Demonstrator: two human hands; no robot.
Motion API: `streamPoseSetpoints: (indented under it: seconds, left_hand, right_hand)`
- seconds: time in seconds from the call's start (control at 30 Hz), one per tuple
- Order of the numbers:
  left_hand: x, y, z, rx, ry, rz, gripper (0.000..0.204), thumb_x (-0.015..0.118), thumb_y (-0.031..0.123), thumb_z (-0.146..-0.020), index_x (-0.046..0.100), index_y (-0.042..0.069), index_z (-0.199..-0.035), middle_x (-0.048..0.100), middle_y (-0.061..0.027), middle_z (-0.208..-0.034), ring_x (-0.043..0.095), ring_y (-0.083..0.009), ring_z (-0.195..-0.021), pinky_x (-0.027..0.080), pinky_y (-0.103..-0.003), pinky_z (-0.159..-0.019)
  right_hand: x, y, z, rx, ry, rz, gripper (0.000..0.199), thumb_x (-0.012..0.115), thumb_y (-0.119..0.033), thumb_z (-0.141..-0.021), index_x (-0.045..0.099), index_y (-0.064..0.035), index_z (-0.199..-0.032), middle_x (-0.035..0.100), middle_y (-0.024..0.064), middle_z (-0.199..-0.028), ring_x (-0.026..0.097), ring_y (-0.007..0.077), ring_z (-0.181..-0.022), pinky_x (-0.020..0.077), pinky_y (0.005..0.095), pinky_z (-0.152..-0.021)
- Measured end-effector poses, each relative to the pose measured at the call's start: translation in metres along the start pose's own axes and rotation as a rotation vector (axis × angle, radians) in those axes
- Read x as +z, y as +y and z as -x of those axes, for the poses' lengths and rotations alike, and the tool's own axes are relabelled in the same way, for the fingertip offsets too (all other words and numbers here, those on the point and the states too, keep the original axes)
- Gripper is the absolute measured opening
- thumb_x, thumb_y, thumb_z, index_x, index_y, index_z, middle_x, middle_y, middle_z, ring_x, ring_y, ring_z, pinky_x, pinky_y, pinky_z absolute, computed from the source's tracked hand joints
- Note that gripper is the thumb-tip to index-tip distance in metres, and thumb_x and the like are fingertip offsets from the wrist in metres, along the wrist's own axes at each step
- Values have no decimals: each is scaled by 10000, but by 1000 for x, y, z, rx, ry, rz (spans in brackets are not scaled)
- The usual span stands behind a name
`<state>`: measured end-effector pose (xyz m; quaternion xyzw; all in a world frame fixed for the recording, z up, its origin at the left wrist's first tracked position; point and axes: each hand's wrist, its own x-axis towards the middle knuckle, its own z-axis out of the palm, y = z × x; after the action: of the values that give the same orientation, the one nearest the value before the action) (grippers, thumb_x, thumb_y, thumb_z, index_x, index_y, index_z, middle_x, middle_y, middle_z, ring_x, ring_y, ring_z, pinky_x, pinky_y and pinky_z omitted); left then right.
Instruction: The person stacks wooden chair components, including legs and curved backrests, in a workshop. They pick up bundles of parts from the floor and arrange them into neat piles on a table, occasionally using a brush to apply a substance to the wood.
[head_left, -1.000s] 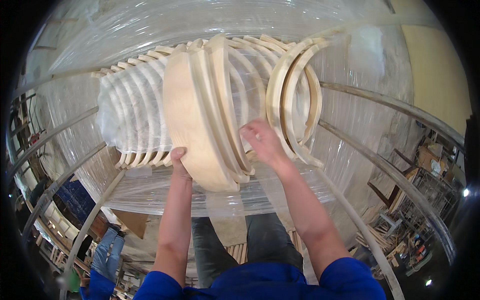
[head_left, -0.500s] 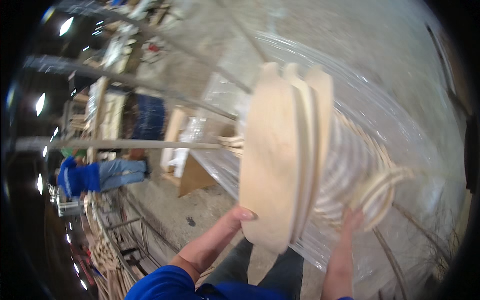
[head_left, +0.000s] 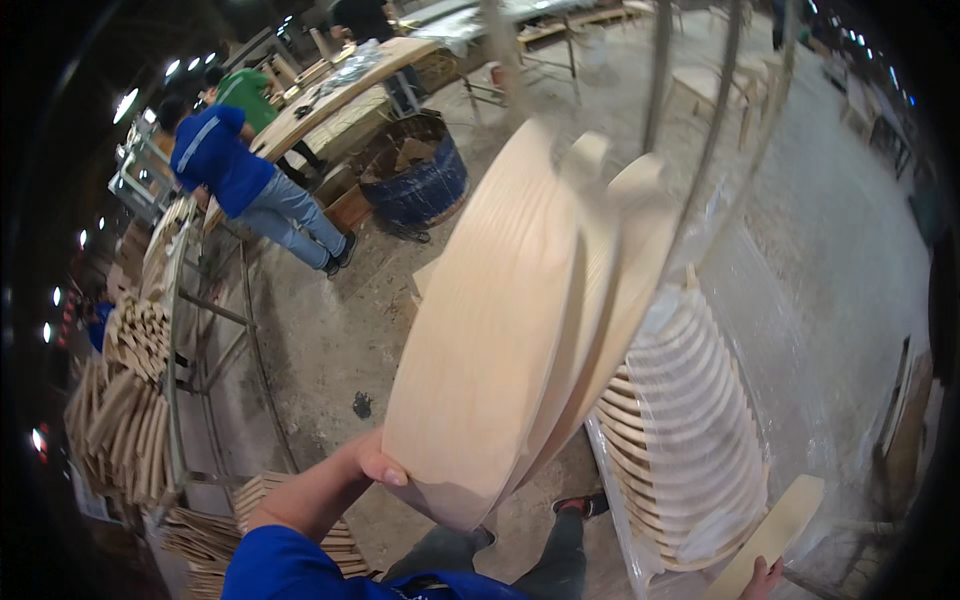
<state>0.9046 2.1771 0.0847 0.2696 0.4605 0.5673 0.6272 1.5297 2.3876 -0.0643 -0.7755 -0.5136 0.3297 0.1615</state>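
My left hand (head_left: 376,462) is closed on the lower edge of three curved, pale wooden panels (head_left: 490,330), thumb on the near face. They stand fanned out and tilted in front of me, their far ends blurred. At the lower right, my right hand (head_left: 764,580) grips another pale wooden panel (head_left: 775,535); the picture's edge cuts off part of it. Between the hands, to the right, lies a row of curved wooden pieces (head_left: 690,430) set close side by side, partly covered with clear plastic film (head_left: 765,330).
Upright rods (head_left: 655,80) stand beyond the panels. A dark blue drum (head_left: 412,185) sits on the floor near a long workbench (head_left: 345,90). A person in blue (head_left: 225,165) and one in green (head_left: 245,97) are there. Wooden parts (head_left: 130,430) are piled on the left.
My view has turned, bringing the people and drum upright. The left hand still holds the panels, now leaning right. My right hand has moved from the row's end to the lower right, with a panel.
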Motion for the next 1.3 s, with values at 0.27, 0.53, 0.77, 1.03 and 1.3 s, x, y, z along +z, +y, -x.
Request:
streamPoseSetpoints:
  seconds: [0.27,0.53,0.77,1.03,1.3]
  left_hand:
    - [-114,-14,265,114,297,-237,885,747,310,-566,331,14,-1289,422,-100,-1210,378,-196,-1144,292,-333,-967]
    - [-218,17,441,242,742,-120,876,729,333,-581,322,19,-1291,443,-100,-1184,404,-208,-1119,305,-322,-955]
    - [-319,117,502,706,1099,174,740,622,233,-627,363,-36,-1266,492,-144,-1182,481,-233,-1084,389,-348,-907]
    - [-428,219,592,1168,1569,268,642,570,295,-673,432,-54,-1194,571,-193,-1043,588,-281,-924,507,-374,-762]
    - [-514,335,665,1688,1807,-64,708,512,382,-719,351,-41,-1263,503,-187,-1155,547,-287,-996,479,-373,-804]
  right_hand:
    - [60,-178,242,-310,-133,121,548,568,-288,-810,441,70,-1206,509,245,-1172,501,340,-1056,394,387,-896]
    - [244,-282,366,-531,-645,177,609,629,-326,-789,438,76,-1206,560,205,-1083,526,274,-974,433,352,-820]
    - [461,-436,458,-519,-1152,92,517,649,-268,-775,481,1,-1184,583,146,-1018,539,208,-931,445,322,-776]
    - [688,-686,611,-1416,-1457,289,354,644,-256,-798,568,12,-1016,590,134,-915,559,228,-868,453,342,-755]
    - [833,-886,847,-1075,-2044,-272,367,677,-220,-734,575,28,-984,612,53,-907,552,111,-808,434,249,-713]
